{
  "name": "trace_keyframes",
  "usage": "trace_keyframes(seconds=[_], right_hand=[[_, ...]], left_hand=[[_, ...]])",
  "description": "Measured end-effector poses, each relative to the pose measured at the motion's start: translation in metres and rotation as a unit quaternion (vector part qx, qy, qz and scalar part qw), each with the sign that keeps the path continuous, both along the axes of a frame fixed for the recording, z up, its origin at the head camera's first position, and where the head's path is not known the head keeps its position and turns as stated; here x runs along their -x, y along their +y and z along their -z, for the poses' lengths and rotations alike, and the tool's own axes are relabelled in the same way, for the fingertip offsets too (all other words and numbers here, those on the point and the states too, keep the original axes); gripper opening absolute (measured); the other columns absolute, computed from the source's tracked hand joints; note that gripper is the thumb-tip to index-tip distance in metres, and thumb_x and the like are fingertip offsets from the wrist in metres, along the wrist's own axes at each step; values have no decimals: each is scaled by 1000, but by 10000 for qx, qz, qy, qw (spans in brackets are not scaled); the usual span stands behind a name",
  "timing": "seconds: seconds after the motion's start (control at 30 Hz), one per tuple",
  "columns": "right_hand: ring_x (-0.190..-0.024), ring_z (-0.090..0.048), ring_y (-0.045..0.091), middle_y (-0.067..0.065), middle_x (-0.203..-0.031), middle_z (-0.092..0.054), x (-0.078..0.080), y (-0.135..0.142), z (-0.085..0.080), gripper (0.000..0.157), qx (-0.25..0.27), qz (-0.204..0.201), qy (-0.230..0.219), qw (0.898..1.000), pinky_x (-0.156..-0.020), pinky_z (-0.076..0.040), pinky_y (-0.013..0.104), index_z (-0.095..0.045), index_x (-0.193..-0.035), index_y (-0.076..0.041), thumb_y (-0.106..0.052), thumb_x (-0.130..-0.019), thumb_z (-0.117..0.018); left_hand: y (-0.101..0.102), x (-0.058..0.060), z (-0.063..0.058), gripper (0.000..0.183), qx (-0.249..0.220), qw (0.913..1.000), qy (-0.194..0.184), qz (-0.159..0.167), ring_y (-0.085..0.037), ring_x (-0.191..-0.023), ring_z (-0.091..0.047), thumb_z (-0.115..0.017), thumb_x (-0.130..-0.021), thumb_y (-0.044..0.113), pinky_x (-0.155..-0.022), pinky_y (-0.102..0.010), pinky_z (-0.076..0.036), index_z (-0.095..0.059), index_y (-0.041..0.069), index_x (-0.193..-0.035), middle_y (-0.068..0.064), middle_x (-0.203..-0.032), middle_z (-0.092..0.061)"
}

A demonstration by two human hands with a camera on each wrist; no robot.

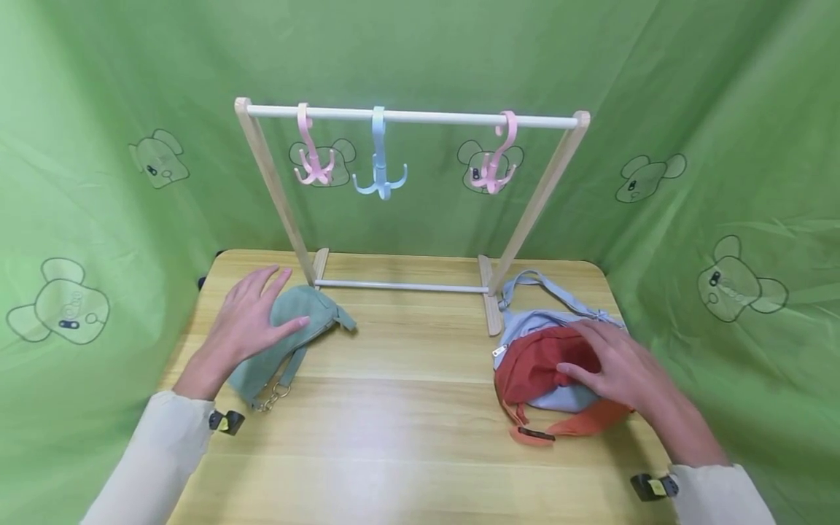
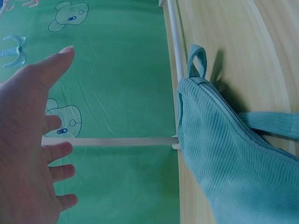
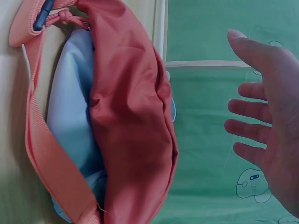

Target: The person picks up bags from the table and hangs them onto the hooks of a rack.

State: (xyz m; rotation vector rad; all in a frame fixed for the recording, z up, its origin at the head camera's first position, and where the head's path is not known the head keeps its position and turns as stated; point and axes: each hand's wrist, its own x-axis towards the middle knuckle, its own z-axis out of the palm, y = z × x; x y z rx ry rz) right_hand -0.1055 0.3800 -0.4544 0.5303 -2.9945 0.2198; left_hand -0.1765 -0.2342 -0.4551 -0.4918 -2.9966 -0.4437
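A teal corduroy bag (image 1: 304, 306) with a zip, a strap and a metal chain lies on the left of the table. Over it hovers my left hand (image 1: 246, 318), fingers spread and holding nothing; the left wrist view shows a gap between hand and bag. On the right, a red bag (image 1: 534, 362) with an orange strap (image 1: 590, 421) and dark buckle lies on top of a light blue bag (image 1: 531, 321). My right hand (image 1: 620, 364) is above the red bag, fingers relaxed, apart from it in the right wrist view.
Behind stands a rack with wooden sides and a white top bar (image 1: 420, 117). From it hang a pink hook (image 1: 315, 164), a blue hook (image 1: 380, 164) and another pink hook (image 1: 495, 164). Green cloth (image 1: 420, 219) encloses the wooden table (image 1: 394, 437) at the back and sides.
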Motion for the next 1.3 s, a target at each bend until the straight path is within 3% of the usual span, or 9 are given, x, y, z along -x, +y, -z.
trace_keyframes(seconds=[0.37,0.77,1.3], right_hand=[[-132,-51,50,25,-145,-57,-4,2,10,82,-43,23,-81,10000,-102,-47,73,-56,-145,-6,-56,-85,-79],[-127,-58,48,26,-137,-63,-3,5,22,78,-226,-236,143,9994,-103,-50,67,-63,-136,1,-52,-82,-82],[-120,-63,44,24,-128,-68,-9,13,33,69,-208,-412,233,9987,-97,-55,65,-67,-129,0,-45,-80,-86]], left_hand=[[6,3,1,97,-41,10000,33,16,-47,-155,-25,-62,-92,69,-126,-70,-19,-29,12,-164,-22,-168,-29],[10,0,7,98,-103,9999,-53,38,-47,-157,-22,-64,-92,68,-127,-69,-17,-27,14,-165,-22,-170,-27],[27,6,9,98,-184,9996,-121,156,-43,-159,-20,-64,-90,70,-129,-67,-16,-27,18,-165,-18,-171,-25]])
